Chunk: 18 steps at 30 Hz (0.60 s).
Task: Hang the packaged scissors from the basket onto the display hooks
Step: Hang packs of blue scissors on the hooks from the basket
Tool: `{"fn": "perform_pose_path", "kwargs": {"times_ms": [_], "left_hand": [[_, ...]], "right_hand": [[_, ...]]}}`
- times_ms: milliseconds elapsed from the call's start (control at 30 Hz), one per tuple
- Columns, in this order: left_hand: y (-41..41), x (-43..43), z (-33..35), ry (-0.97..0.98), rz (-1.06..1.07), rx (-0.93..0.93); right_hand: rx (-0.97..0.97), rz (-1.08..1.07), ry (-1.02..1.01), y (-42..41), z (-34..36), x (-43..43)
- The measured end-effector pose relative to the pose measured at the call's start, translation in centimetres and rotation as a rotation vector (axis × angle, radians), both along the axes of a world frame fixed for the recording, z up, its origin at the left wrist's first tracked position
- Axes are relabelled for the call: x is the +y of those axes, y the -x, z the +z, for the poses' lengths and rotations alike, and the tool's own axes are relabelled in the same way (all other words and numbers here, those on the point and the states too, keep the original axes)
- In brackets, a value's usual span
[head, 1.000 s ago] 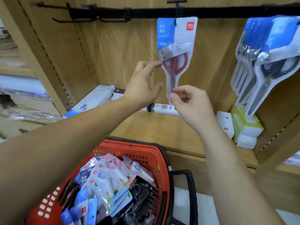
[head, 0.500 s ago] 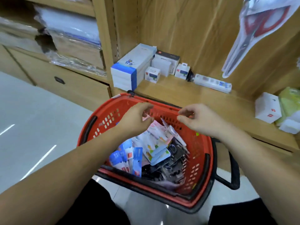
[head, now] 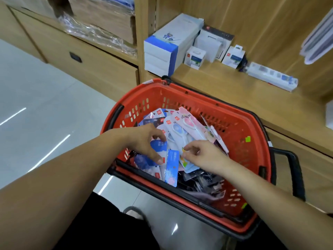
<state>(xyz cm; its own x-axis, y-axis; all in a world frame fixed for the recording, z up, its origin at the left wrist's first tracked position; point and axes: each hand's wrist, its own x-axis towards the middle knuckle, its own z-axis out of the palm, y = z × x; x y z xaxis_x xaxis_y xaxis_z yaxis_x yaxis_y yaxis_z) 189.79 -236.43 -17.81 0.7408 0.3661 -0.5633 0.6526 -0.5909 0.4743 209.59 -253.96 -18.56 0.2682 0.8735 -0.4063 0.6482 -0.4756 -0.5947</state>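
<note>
- Nearest, two bare forearms extend from the lower edge of the view and converge over the red basket (head: 239, 123), which stands on the pale floor (head: 45, 109) against the wooden shelf unit (head: 225, 92).
- Left hand (head: 144, 141): palm down, fingers curled; thumb and fingertips pinch a blue-and-white scissors pack (head: 158, 147) lying on top of the pile at the near left of the basket.
- Right hand (head: 203, 156): palm down, fingers loosely bent, fingertips resting on a pale blue pack (head: 187, 164); whether it actually grips that pack cannot be determined.
- Between the two hands, a narrow blue card-backed pack (head: 172, 168) stands on edge, tilted toward the near rim.
- Packaged scissors (head: 182, 127): flat blister packs with white, blue and pink backing cards and small red brand squares at the corners; pastel handles show through the clear fronts. They lie heaped and overlapping, filling the basket centre.
- Darker packs (head: 203, 181) lie beneath them at the near right.
- A black handle (head: 295, 170) folds down outside the basket's right side.
- Farther back, the shelf carries a stack of white-and-blue boxes (head: 165, 51), several small white boxes (head: 194, 57) and a long white power strip (head: 272, 76).
- Top right, the lower end of hanging packs (head: 317, 46) enters the view, blurred.
</note>
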Motion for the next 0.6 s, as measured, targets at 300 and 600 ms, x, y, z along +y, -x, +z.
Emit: {"fn": "perform_pose_path", "kwargs": {"times_ms": [300,600], "left_hand": [[1.0,0.7,-1.7,0.024,-0.061,0.139],[1.8,0.6,-2.1,0.065,0.019,-0.102]], "right_hand": [[0.152,-0.041,-0.016,5.1,-2.5,-0.4],[0.372,-0.218,-0.042,5.8,-3.0,-0.2]]}}
